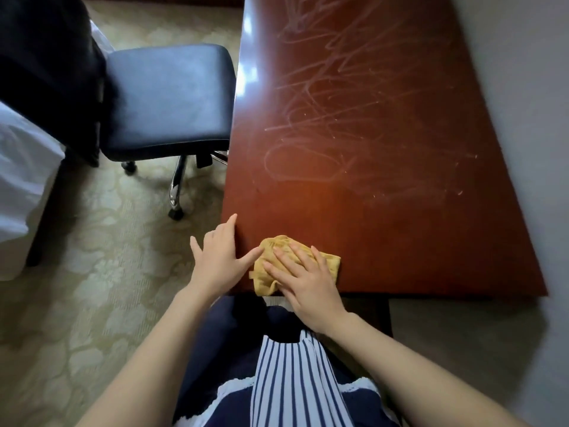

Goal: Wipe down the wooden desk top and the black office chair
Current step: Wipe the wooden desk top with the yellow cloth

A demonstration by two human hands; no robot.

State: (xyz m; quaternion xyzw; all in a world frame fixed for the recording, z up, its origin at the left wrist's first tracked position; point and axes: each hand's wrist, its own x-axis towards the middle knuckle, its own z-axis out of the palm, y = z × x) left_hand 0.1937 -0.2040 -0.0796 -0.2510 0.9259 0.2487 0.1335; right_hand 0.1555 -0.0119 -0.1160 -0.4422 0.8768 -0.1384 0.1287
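Note:
The reddish wooden desk top (pixel 385 186) stretches away from me and is covered with pale scribbled streaks. A yellow cloth (pixel 274 251) lies at its near left corner. My right hand (pixel 303 280) presses flat on the cloth with straight fingers. My left hand (pixel 220 257) rests with spread fingers on the desk's left edge, its thumb touching the cloth. The black office chair (pixel 167 100) stands to the left of the desk, its seat bare.
Patterned beige carpet (pixel 101 272) covers the floor to the left. A white bed edge (pixel 21 180) sits at far left, with dark fabric (pixel 46 63) beside the chair. A grey wall (pixel 523 87) runs along the desk's right side.

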